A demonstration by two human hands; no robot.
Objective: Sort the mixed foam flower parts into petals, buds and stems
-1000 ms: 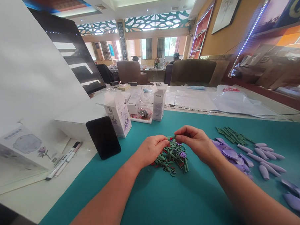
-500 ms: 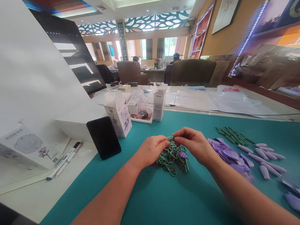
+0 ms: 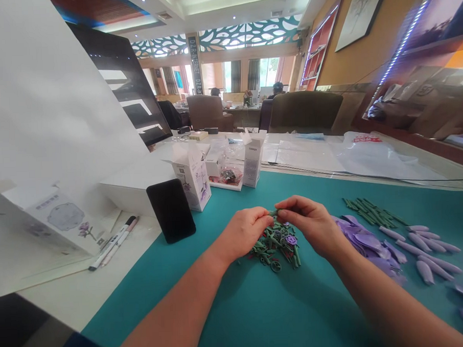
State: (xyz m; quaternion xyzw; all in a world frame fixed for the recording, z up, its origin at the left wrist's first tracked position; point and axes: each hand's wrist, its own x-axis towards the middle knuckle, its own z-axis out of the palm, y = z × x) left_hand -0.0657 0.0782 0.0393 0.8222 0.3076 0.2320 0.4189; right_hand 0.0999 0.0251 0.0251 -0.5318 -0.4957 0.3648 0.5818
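My left hand (image 3: 244, 231) and my right hand (image 3: 309, 222) meet fingertip to fingertip over a heap of small green, red and purple plastic pieces (image 3: 277, 242) on the teal mat (image 3: 260, 305). Both hands are pinched on one small green piece (image 3: 273, 212) held between them just above the heap. The rest of that piece is hidden by my fingers.
Purple petal pieces (image 3: 367, 242), purple bud shapes (image 3: 426, 247) and green stems (image 3: 369, 212) lie to the right. A black phone (image 3: 171, 210) leans by white cartons (image 3: 193, 177) (image 3: 253, 158). Pens (image 3: 114, 242) and a booklet (image 3: 63, 222) lie left. People sit at desks far behind.
The view has shifted slightly, so everything sits a bit further right. My hands stay pinched together over the heap, barely moving.
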